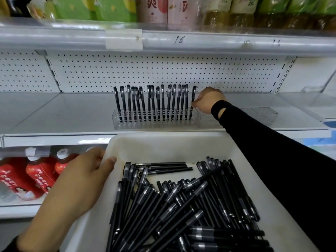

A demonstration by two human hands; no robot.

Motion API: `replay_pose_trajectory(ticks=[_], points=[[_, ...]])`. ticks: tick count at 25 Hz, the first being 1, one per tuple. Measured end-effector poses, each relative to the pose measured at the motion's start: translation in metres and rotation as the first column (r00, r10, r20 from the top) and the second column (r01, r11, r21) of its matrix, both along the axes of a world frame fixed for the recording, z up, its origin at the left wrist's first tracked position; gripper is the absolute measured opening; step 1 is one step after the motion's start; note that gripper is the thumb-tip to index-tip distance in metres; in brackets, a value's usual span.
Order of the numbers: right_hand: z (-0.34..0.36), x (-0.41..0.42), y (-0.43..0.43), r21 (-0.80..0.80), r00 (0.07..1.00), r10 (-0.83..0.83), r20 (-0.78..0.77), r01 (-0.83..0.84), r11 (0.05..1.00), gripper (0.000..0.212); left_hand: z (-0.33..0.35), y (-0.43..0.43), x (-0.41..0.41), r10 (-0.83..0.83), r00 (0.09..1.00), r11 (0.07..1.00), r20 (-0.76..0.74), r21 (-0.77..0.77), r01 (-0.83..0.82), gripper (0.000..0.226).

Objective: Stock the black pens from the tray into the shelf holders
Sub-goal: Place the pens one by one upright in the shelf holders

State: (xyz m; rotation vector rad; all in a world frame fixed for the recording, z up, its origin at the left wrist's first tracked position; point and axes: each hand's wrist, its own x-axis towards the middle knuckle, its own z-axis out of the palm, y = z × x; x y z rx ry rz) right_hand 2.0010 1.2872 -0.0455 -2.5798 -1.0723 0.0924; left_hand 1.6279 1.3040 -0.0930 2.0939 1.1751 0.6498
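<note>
- Up at the shelf (54, 113), with the right hand (209, 100): pinching one black pen (193, 99) between thumb and curled fingertips, about midway up its barrel.
- That pen upright, tilted slightly, lower end down in the right end of the clear holder (154, 125), just beside the last of the row of standing pens (151, 102); fully seated or not, hard to tell through the clear plastic.
- Standing pens caps up, spread along most of the same holder, some leaning a little.
- Just right of it, end to end, a second clear holder (263, 115), partly hidden behind the black sleeve (272, 151).
- With the left hand (80, 180): gripping the left rim of the white tray (163, 142), thumb hooked over the rim to the inside, fingers wrapped down the outside.
- In the tray, a heap of loose pens (181, 206) lying crosswise, mostly toward the near and right side; a few apart near the middle, parallel to the far wall.
- Tray held below and in front of the shelf's front edge.
- Behind the holders, a white pegboard (145, 70); on the rail above, a clear label sleeve (123, 40) and a handwritten "16" (179, 40).
- Above, blurred drink bottles (152, 10); below left, red-labelled bottles (36, 175).
</note>
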Motion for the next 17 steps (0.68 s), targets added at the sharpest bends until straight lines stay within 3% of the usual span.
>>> replay_pose_trajectory(ticks=[6,10,12,14,17], points=[[0.030,-0.076,-0.037,-0.081,0.975,0.220,0.038,-0.216,0.973,0.044,0.001,-0.003,0.001,0.018,1.000,0.999,-0.021,0.030,-0.018,0.016],[0.036,-0.119,-0.055,-0.235,0.895,0.441,0.060,-0.417,0.878,0.033,0.001,-0.005,-0.001,0.016,0.999,0.998,-0.030,0.053,-0.015,0.018],[0.041,-0.136,-0.064,-0.216,0.852,0.512,0.114,-0.482,0.849,0.023,0.000,-0.005,-0.003,0.010,0.999,0.999,-0.034,0.051,-0.008,0.017],[0.043,-0.150,-0.071,-0.157,0.820,0.573,0.000,-0.565,0.810,0.015,-0.002,-0.003,-0.006,0.005,0.999,0.999,-0.038,0.044,-0.003,0.016],[0.014,-0.169,-0.073,-0.348,0.746,0.654,-0.128,-0.651,0.674,0.010,-0.002,-0.002,-0.005,-0.011,0.999,0.998,-0.037,0.059,0.014,0.018]])
